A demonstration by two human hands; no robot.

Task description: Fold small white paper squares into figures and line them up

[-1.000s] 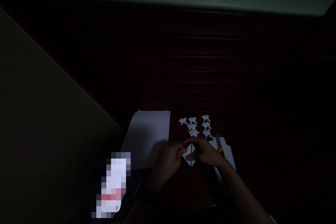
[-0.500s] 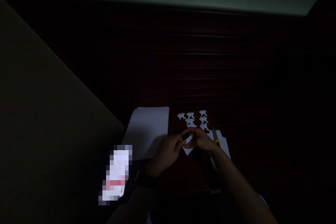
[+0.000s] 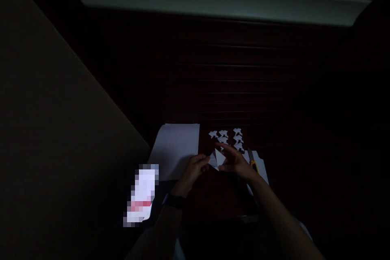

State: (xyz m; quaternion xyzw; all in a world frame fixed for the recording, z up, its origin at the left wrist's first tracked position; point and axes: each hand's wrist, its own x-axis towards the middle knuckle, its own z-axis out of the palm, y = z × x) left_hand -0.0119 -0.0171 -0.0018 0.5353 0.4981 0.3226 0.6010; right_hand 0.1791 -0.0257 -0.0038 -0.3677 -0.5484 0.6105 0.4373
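Observation:
Between my two hands is a small folded piece of white paper [image 3: 220,158], with a flap standing up along its middle. My left hand [image 3: 194,169] pinches its left corner between thumb and fingers. On the other side, my right hand [image 3: 237,163] has its thumb at the lower right edge and its fingers curved around the top. Just beyond the hands lie several small folded paper figures [image 3: 238,139] in loose columns on the dark table [image 3: 219,199]. My right hand partly covers the nearest figure of the middle column.
A stack of white paper sheets [image 3: 176,142] lies at the left. To the right, a yellow utility knife [image 3: 254,165] rests on smaller white paper [image 3: 262,168]. A bright, pixelated screen [image 3: 141,195] is at lower left. Behind the table is a dark slatted surface [image 3: 231,77].
The folded paper was lying flat, then mostly covered by my hands; now it is held with a flap raised. My left hand has drawn a little away from my right. The view has shifted slightly.

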